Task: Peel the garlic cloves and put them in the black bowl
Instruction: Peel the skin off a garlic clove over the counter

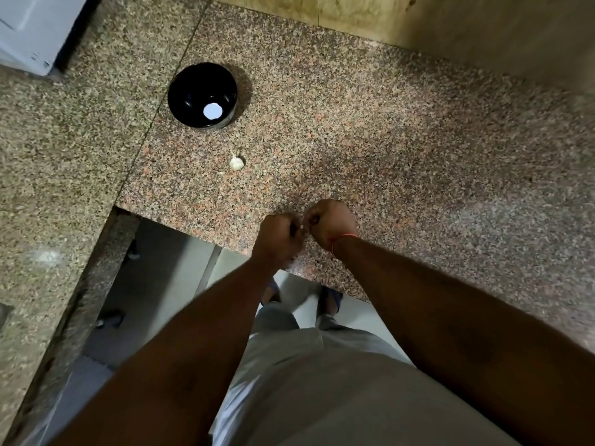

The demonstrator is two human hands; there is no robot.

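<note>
A black bowl (202, 95) stands on the granite counter (386, 140) at the far left; a bright reflection shows inside it. A garlic piece (236, 163) lies on the counter in front of the bowl, with a small scrap of peel (221, 172) beside it. My left hand (277, 237) and my right hand (331, 223) are close together above the counter's near edge, fingers curled. Between them they pinch a small white garlic clove (302, 226), mostly hidden by the fingers.
A white appliance (29, 30) stands at the far left corner. A wall (450, 20) runs along the back. The counter is L-shaped, with a side section (48, 188) on the left and floor below the near edge.
</note>
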